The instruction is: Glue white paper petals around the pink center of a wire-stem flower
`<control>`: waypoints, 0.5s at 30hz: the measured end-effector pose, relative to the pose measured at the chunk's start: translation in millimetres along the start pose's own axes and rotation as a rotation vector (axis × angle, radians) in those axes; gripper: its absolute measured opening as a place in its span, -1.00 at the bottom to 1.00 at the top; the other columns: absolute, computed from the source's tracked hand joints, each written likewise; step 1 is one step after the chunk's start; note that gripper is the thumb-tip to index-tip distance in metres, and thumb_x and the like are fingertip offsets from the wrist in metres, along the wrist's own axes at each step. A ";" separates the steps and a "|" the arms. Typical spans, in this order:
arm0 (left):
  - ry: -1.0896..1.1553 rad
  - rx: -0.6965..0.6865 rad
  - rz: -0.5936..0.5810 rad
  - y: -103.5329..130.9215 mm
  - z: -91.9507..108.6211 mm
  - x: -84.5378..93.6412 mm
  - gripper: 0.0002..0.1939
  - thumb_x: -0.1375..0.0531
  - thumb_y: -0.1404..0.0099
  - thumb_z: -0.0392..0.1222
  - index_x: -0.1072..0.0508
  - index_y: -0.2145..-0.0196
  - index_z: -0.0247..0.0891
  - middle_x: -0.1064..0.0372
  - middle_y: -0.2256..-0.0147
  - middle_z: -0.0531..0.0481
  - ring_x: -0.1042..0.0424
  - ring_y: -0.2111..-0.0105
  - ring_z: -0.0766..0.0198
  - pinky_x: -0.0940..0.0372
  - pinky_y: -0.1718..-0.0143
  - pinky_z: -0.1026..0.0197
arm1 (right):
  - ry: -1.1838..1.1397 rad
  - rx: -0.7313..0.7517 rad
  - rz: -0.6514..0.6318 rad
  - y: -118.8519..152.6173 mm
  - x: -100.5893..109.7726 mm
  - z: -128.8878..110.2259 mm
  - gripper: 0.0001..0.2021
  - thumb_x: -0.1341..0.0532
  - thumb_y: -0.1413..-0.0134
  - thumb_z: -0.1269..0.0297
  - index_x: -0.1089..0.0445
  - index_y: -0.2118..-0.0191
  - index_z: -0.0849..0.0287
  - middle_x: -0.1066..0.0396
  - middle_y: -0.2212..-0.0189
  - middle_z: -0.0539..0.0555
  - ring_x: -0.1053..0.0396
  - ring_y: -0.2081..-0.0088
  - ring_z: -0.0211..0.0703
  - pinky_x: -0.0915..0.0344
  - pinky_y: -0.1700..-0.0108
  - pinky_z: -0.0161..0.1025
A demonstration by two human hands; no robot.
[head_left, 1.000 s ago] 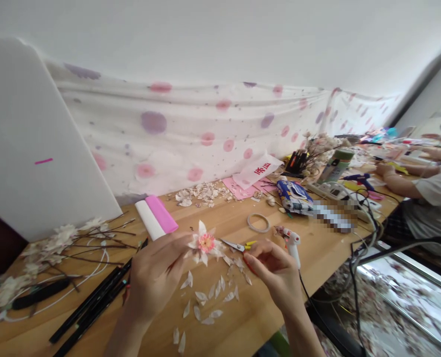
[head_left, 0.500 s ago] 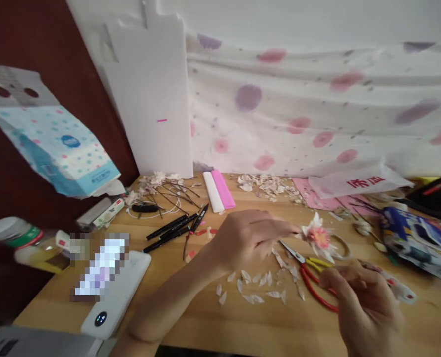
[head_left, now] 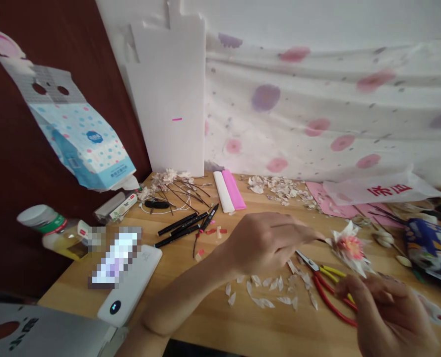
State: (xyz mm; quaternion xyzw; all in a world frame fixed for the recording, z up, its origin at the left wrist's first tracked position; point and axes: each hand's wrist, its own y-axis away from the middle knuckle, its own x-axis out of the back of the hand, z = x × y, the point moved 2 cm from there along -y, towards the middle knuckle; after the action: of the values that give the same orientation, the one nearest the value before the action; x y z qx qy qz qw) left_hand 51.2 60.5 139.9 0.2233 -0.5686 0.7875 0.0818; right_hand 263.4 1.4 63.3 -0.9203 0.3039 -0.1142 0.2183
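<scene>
My left hand (head_left: 267,240) reaches across the middle of the table, its fingertips pinched on the dark stem of a white flower with a pink centre (head_left: 350,246). The flower faces to the right, above the pliers. Just below it, at the lower right, is my right hand (head_left: 386,307), its thumb and forefinger curled close together; whether anything is between them is too small to tell. Red-handled scissors (head_left: 330,300) and yellow-handled pliers (head_left: 332,270) lie partly behind my right hand. Loose pale petals (head_left: 259,301) are scattered below my left hand.
Black markers (head_left: 179,224), white and pink rolls (head_left: 223,192) and a petal pile (head_left: 280,188) lie farther back. On the left are a white power bank (head_left: 131,285), a phone and a bottle (head_left: 60,230). A blue packet (head_left: 432,248) sits at the right.
The view has shifted to the left, so the table items appear farther right. The flower has turned slightly and its petals look more spread. Both hands keep nearly the same pose.
</scene>
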 end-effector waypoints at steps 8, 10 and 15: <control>-0.003 0.050 -0.073 1.7 -0.2 -1.0 -0.67 -0.03 -0.46 -0.40 -0.62 0.13 -0.33 -0.69 0.22 -0.11 -0.64 0.19 0.27 -0.57 0.11 0.22 | 0.108 -0.194 0.102 5.3 3.5 -4.1 -0.51 -0.55 0.37 -0.16 -0.53 0.44 0.13 -0.55 0.50 0.12 -0.48 0.46 0.02 -0.31 0.59 -0.17; 0.012 0.019 -0.034 1.7 0.0 -0.7 -0.69 -0.05 -0.46 -0.41 -0.61 0.14 -0.37 -0.69 0.22 -0.13 -0.64 0.19 0.28 -0.55 0.11 0.25 | 0.100 -0.188 0.117 6.2 0.5 -7.1 -0.51 -0.55 0.37 -0.17 -0.51 0.44 0.12 -0.53 0.50 0.11 -0.46 0.47 0.00 -0.30 0.57 -0.17; 0.003 0.008 -0.006 1.7 -0.4 -1.2 -0.70 -0.07 -0.43 -0.44 -0.61 0.16 -0.37 -0.69 0.23 -0.10 -0.65 0.21 0.29 -0.54 0.17 0.30 | 0.000 -0.092 0.126 2.8 5.2 3.9 -0.53 -0.53 0.21 -0.12 -0.33 0.50 0.07 -0.39 0.53 -0.01 -0.38 0.45 -0.12 -0.35 0.35 -0.14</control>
State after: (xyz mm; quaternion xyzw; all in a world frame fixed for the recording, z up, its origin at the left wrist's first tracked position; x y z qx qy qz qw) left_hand 51.5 60.5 137.8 0.2240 -0.5646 0.7899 0.0842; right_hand 267.5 -2.5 58.9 -0.9085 0.3660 -0.0862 0.1825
